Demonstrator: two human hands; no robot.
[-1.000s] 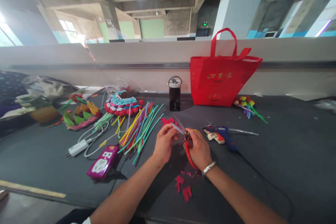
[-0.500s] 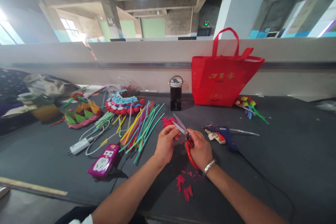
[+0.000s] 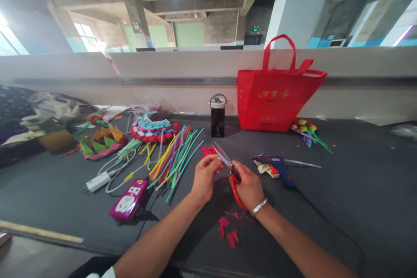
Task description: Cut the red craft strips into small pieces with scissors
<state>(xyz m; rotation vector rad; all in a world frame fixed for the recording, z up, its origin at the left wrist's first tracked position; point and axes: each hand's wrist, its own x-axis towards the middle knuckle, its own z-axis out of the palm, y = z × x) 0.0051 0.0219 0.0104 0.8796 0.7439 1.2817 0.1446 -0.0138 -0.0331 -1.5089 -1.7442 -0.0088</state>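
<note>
My right hand (image 3: 249, 184) grips red-handled scissors (image 3: 228, 168), blades pointing up and left toward my left hand. My left hand (image 3: 204, 178) is closed in a pinch on a small red piece I can barely make out, held at the blades. Red offcuts (image 3: 228, 230) lie on the dark table (image 3: 358, 173) below my wrists. A small red fuzzy piece (image 3: 206, 150) lies just beyond my left hand. A bundle of coloured sticks (image 3: 174, 156) fans out to the left.
A blue glue gun (image 3: 276, 166) with its cord lies right of my hands. A red tote bag (image 3: 276, 93), a dark bottle (image 3: 217, 116), a purple power strip (image 3: 128, 200), a white adapter (image 3: 97, 181) and finished craft flowers (image 3: 150, 128) stand around.
The scissor blades have closed a little and shifted slightly; both hands stay in nearly the same place.
</note>
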